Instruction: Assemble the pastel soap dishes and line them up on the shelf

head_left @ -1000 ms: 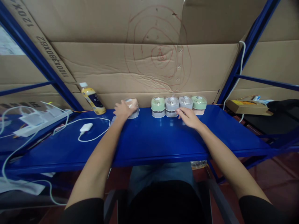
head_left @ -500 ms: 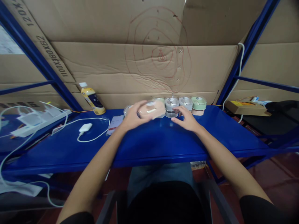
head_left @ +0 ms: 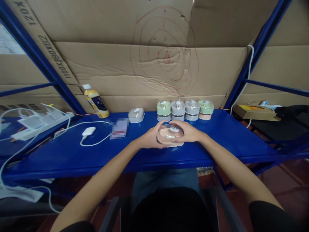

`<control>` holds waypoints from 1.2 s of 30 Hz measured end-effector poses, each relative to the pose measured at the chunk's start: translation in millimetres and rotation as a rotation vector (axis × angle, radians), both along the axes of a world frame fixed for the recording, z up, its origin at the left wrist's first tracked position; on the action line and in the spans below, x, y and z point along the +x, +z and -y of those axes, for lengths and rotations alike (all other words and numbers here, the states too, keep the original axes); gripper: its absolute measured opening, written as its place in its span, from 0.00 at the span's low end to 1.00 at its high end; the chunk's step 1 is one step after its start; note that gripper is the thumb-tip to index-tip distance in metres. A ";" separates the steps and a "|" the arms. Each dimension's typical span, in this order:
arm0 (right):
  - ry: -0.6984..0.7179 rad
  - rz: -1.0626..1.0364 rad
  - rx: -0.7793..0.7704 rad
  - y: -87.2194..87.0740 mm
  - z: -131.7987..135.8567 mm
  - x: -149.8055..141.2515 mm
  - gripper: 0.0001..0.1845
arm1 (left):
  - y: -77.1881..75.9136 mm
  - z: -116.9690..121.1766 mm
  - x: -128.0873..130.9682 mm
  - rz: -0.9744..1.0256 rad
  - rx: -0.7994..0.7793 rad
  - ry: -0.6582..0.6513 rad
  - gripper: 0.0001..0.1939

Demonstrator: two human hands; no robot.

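Note:
Both of my hands are wrapped round a pink plastic box [head_left: 166, 132] with a clear lid and a round label, low over the blue table in front of me. My left hand [head_left: 151, 136] grips its left side, and my right hand [head_left: 188, 131] its right side. Behind it, against the cardboard, stand two-high stacks of similar boxes: a green-topped stack [head_left: 164, 108], two grey-topped ones [head_left: 178, 108] and another green-topped stack [head_left: 206, 108] with a pink box below. A single grey box [head_left: 136, 115] sits farther left.
A phone-like flat thing [head_left: 119, 129], partly pixelated, lies left of my hands. A white charger [head_left: 88, 131] with its cable, a yellow drink bottle [head_left: 96, 102] and a power strip [head_left: 41, 127] are farther left. Blue shelf posts [head_left: 263, 42] frame the table [head_left: 149, 158].
My left hand has carried the pink box from near the back row toward me and to the right. My right hand has come down from the stacks and closed on the box's right side.

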State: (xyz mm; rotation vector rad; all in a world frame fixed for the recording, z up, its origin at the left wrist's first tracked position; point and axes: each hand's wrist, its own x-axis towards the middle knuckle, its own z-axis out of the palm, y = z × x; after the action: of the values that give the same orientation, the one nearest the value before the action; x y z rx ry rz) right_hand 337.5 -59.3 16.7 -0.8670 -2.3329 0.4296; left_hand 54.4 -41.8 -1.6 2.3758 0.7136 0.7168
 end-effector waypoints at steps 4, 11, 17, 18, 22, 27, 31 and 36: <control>-0.106 -0.051 -0.030 4.8 -10.3 23.5 0.42 | 2.4 -8.1 -9.7 -0.075 0.088 0.037 0.52; -0.319 -0.095 -0.048 7.9 -21.6 46.4 0.35 | 7.8 -9.6 -11.2 -0.121 0.150 0.013 0.23; -0.397 -0.121 -0.036 6.5 -21.9 45.7 0.40 | 11.5 -15.1 -17.7 -0.048 0.176 0.105 0.18; -0.397 -0.125 -0.038 6.7 -22.2 46.5 0.39 | 13.3 -17.8 -21.6 -0.053 0.168 0.147 0.19; -0.384 -0.091 -0.075 7.7 -24.8 51.6 0.35 | 18.8 -31.6 -41.3 -0.152 0.136 0.312 0.21; -0.320 0.035 -0.140 7.5 -28.7 55.5 0.29 | 16.5 -42.5 -54.8 -0.249 0.111 0.390 0.22; -0.324 0.054 -0.161 7.1 -29.0 54.6 0.28 | 17.1 -38.5 -51.9 -0.201 0.130 0.383 0.23; -0.394 -0.017 -0.158 8.0 -27.1 53.8 0.33 | 15.6 -22.3 -35.1 -0.069 0.141 0.176 0.19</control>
State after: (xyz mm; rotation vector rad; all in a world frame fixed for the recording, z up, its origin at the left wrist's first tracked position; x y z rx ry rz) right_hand 391.3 -32.2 24.7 -1.3583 -2.0639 0.4520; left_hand 19.3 -19.6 14.0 2.4973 0.9393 0.7842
